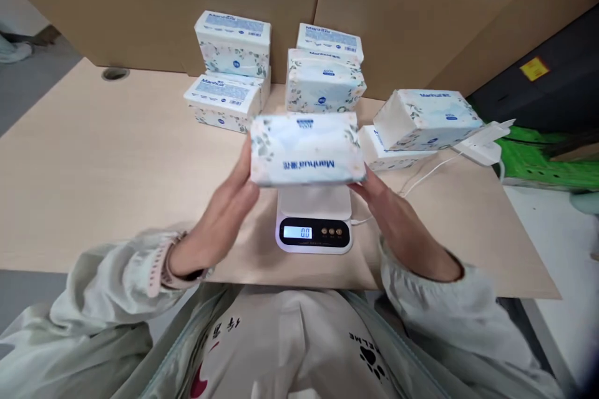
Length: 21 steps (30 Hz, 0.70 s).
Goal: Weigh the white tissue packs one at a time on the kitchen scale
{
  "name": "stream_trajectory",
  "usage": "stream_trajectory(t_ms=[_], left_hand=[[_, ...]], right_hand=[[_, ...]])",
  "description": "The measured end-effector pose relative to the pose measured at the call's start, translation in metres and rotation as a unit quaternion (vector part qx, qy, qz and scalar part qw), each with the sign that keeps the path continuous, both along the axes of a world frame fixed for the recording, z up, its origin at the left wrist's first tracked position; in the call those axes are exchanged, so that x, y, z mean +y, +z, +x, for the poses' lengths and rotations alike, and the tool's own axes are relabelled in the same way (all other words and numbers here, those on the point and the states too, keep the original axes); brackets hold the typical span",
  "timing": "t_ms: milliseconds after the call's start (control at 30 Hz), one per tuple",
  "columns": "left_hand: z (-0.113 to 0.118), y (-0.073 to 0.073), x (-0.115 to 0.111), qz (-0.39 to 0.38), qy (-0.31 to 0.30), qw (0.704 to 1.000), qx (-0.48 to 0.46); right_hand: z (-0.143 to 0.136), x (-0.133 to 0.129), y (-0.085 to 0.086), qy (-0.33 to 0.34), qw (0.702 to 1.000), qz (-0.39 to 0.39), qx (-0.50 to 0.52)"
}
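Between my two hands I hold a tissue pack, white and pale blue with flowers, its printed name upside down to me. My left hand presses on its left end and my right hand on its right end. Below and partly behind the pack is a white digital scale, whose lit display reads 0.0. The pack covers the far part of the scale's plate and appears raised above it. My fingertips are partly hidden behind the pack.
More tissue packs stand stacked at the back left, back middle and right. A white power strip with a cable lies at the right. Cardboard boxes line the table's back edge. A round cable hole is at the far left.
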<state>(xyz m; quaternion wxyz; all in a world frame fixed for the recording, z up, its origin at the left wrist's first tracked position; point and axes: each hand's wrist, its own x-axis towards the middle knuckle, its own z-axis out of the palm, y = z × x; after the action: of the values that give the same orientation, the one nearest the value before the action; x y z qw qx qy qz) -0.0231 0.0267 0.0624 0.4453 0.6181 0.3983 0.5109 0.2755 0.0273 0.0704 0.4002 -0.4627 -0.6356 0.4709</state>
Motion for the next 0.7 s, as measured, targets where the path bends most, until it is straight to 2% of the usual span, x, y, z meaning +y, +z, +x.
stream_trajectory(t_ms=[67, 133, 200, 267, 367, 433, 567, 700], left_hand=[[0.012, -0.02, -0.009, -0.01, -0.056, 0.998, 0.023], [0.02, -0.034, -0.009, -0.008, -0.081, 0.996, 0.035], [0.023, -0.044, -0.006, 0.0, -0.083, 0.996, 0.043], [0.023, -0.051, 0.0, 0.019, -0.061, 0.997, 0.042], [0.018, -0.061, 0.008, 0.041, 0.009, 0.999, 0.011], [0.013, -0.067, 0.012, 0.034, 0.038, 0.998, -0.023], [0.01, -0.073, 0.014, 0.014, 0.049, 0.996, -0.068], [0.013, -0.07, 0.014, 0.02, 0.067, 0.994, -0.078]], right_hand=[[0.013, -0.017, -0.024, -0.027, 0.999, -0.025, 0.001], [0.018, -0.024, -0.045, -0.041, 0.998, -0.043, -0.004], [0.019, -0.023, -0.059, -0.077, 0.997, -0.016, 0.001], [0.018, -0.019, -0.068, -0.148, 0.987, 0.053, 0.013], [0.017, -0.014, -0.072, -0.28, 0.946, 0.158, 0.033], [0.017, -0.011, -0.071, -0.333, 0.924, 0.182, 0.048], [0.017, -0.01, -0.066, -0.374, 0.908, 0.176, 0.066], [0.018, -0.01, -0.065, -0.393, 0.9, 0.172, 0.081]])
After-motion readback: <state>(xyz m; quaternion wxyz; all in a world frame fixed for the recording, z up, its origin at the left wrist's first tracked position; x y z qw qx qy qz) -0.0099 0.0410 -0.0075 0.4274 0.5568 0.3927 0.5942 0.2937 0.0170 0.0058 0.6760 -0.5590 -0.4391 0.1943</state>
